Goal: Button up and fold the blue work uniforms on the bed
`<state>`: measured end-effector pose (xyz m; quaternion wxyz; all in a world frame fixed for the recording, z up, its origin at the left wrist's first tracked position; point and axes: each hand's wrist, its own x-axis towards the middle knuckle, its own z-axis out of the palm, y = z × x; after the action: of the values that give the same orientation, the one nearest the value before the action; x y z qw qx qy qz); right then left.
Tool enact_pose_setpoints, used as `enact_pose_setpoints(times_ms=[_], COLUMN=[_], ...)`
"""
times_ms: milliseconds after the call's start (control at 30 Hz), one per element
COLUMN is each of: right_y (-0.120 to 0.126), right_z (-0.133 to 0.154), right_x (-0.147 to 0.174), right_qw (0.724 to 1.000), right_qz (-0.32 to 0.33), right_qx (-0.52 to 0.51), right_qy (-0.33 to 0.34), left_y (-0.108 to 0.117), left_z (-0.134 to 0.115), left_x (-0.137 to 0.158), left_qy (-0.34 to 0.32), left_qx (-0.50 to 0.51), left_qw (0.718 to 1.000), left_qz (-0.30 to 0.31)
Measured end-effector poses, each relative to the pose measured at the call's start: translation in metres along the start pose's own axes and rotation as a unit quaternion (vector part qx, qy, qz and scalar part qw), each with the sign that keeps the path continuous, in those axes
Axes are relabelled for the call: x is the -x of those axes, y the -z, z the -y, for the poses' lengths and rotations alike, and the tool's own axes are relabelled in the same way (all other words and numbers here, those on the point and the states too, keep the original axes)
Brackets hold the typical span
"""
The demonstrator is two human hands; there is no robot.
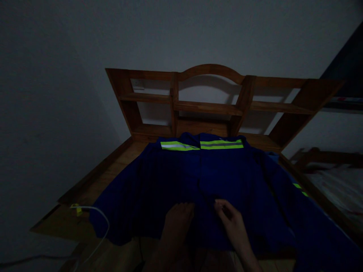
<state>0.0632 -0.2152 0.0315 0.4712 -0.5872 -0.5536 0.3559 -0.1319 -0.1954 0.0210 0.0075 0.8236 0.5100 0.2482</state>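
Observation:
A dark blue work jacket (227, 170) with yellow-green and silver reflective bands lies spread out, front side up, its collar at the far end and its sleeves out to both sides. Low on the front, left of the opening, my left hand (178, 220) is closed on the cloth with its fingers curled and pressed together. Across the opening, my right hand (231, 222) pinches the jacket near its front edge with thumb and forefinger. Dim light hides the exact grip of both hands.
A wooden headboard with open shelves (208, 108) stands behind the jacket against the wall (70, 75). A white cable (104, 217) with a yellow tag (77, 210) curves by the left sleeve. At the right is pale bedding (338, 185) in a wooden frame.

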Motion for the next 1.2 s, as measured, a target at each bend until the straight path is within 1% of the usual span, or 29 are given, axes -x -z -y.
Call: enact_pose_setpoints(times_ms=[67, 133, 200, 267, 333, 367, 400, 467, 533, 600, 700, 767, 800, 867, 933, 967, 1067, 1200], right_y=[0.009, 0.014, 0.015, 0.014, 0.013, 0.012, 0.011, 0.011, 0.01, 0.01, 0.011, 0.013, 0.013, 0.014, 0.012, 0.011, 0.006, 0.0], right_z=[-0.005, -0.011, -0.014, -0.014, -0.01, -0.008, -0.006, -0.004, -0.006, -0.009, -0.014, -0.015, -0.014, -0.01, -0.003, 0.0, 0.01, 0.013], right_x=[-0.003, -0.004, -0.005, -0.004, -0.002, -0.001, -0.001, -0.001, -0.001, -0.003, -0.003, -0.003, -0.002, 0.0, 0.003, 0.004, 0.008, 0.011], right_qw=[0.995, 0.982, 0.966, 0.957, 0.957, 0.958, 0.96, 0.962, 0.964, 0.967, 0.972, 0.974, 0.974, 0.978, 0.985, 0.989, 0.997, 0.999], right_qz=[-0.02, -0.037, -0.044, -0.044, -0.045, -0.045, -0.043, -0.038, -0.037, -0.047, -0.053, -0.035, -0.024, -0.01, -0.003, 0.002, 0.029, 0.028], right_qx=[-0.076, -0.15, -0.212, -0.242, -0.244, -0.239, -0.235, -0.231, -0.225, -0.204, -0.176, -0.178, -0.182, -0.173, -0.14, -0.118, -0.068, -0.043], right_qy=[-0.064, -0.111, -0.14, -0.153, -0.154, -0.152, -0.148, -0.14, -0.139, -0.146, -0.146, -0.136, -0.131, -0.12, -0.103, -0.09, -0.038, 0.0], left_y=[0.001, 0.004, 0.009, 0.013, 0.014, 0.014, 0.013, 0.009, 0.004, -0.002, -0.008, -0.008, -0.007, -0.003, 0.003, 0.005, 0.01, 0.01], left_z=[-0.004, -0.012, -0.022, -0.03, -0.035, -0.037, -0.038, -0.039, -0.039, -0.04, -0.042, -0.042, -0.043, -0.044, -0.046, -0.046, -0.047, -0.047], left_x=[0.007, 0.012, 0.011, 0.006, -0.001, -0.005, -0.008, -0.014, -0.02, -0.024, -0.027, -0.026, -0.025, -0.021, -0.018, -0.016, -0.014, -0.014], left_qy=[0.032, 0.109, 0.191, 0.247, 0.278, 0.287, 0.291, 0.276, 0.244, 0.21, 0.178, 0.184, 0.193, 0.208, 0.22, 0.226, 0.245, 0.274], left_qx=[0.063, 0.156, 0.258, 0.349, 0.408, 0.426, 0.434, 0.431, 0.415, 0.399, 0.39, 0.398, 0.406, 0.422, 0.429, 0.428, 0.44, 0.482], left_qw=[0.997, 0.982, 0.947, 0.904, 0.869, 0.858, 0.852, 0.859, 0.876, 0.893, 0.903, 0.898, 0.893, 0.882, 0.876, 0.874, 0.864, 0.832], left_qz=[-0.008, -0.017, -0.024, -0.024, -0.028, -0.028, -0.025, -0.004, 0.016, 0.019, 0.025, 0.035, 0.03, 0.0, -0.031, -0.037, -0.029, -0.01])
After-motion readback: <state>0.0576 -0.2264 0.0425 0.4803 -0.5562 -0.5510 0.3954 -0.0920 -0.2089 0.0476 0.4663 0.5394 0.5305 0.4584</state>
